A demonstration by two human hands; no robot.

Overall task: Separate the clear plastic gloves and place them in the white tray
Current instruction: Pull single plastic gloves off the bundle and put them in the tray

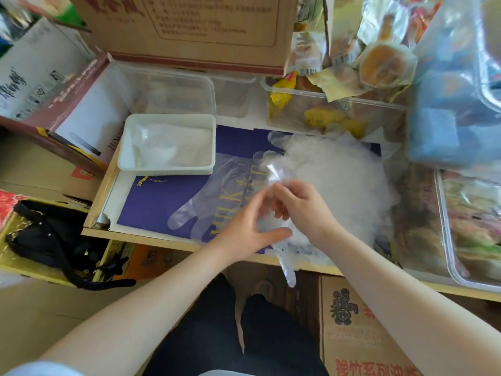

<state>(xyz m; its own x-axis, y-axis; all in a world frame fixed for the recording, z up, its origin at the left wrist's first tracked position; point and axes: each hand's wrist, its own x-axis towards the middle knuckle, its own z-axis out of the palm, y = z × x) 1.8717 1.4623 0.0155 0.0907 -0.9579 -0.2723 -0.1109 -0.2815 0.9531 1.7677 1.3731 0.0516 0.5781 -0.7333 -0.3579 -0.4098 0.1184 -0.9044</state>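
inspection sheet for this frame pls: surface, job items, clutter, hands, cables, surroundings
Surface: purple board lying on a cardboard ledge.
Job's things: white tray already holds gloves; glove pile to its right; one flat glove on the board.
Clutter: clear tubs, snack packets, blue plastic bag.
Hands: left hand and right hand both pinch one held glove in front of the pile.
Cables: nothing seen.
Surroundings: cardboard boxes, black bag at left.

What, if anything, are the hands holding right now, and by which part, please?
Both the left hand and right hand pinch one clear plastic glove around its middle; its ends stick out above and below.
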